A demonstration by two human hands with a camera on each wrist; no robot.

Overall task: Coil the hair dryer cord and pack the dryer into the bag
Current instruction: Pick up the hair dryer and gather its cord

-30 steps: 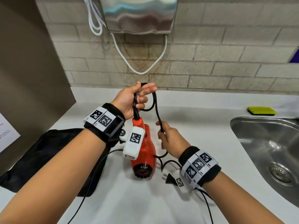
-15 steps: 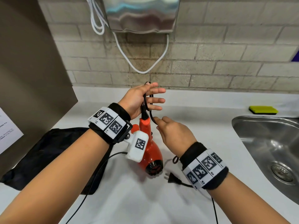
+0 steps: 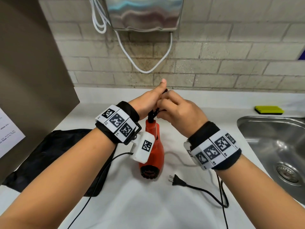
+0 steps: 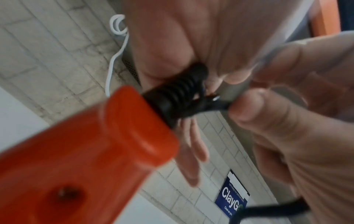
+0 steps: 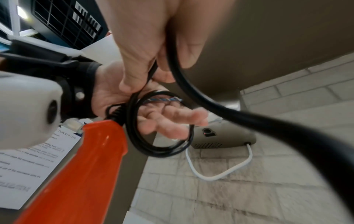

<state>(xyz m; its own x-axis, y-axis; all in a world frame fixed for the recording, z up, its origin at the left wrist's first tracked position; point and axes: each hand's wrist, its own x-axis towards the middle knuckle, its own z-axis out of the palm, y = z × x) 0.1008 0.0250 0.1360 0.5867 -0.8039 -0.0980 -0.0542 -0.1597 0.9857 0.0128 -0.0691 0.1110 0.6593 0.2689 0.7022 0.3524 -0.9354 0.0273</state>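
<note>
The orange hair dryer [image 3: 153, 149] stands tilted on the white counter [image 3: 132, 204], nozzle down and handle up. My left hand [image 3: 148, 100] holds the black cord's ribbed root [image 4: 178, 94] in the crook of its thumb. Its fingers [image 5: 172, 119] stretch through small loops of cord [image 5: 161, 148]. My right hand [image 3: 178, 111] is pressed against the left one and pinches the cord [image 4: 220, 106] just beside the root. The rest of the cord [image 3: 206, 194] trails over the counter to the plug [image 3: 177, 180]. The black bag [image 3: 54, 154] lies flat to the left, under my left forearm.
A steel sink [image 3: 277, 146] is sunk into the counter at the right, with a yellow-green sponge [image 3: 269, 110] behind it. A metal wall unit [image 3: 145, 12] with a drooping white cable [image 3: 145, 70] hangs on the brick wall. A brown panel [image 3: 33, 63] closes off the left side.
My right hand has risen from beside the dryer handle up to my left hand, bringing cord with it. The plug has slid right on the counter.
</note>
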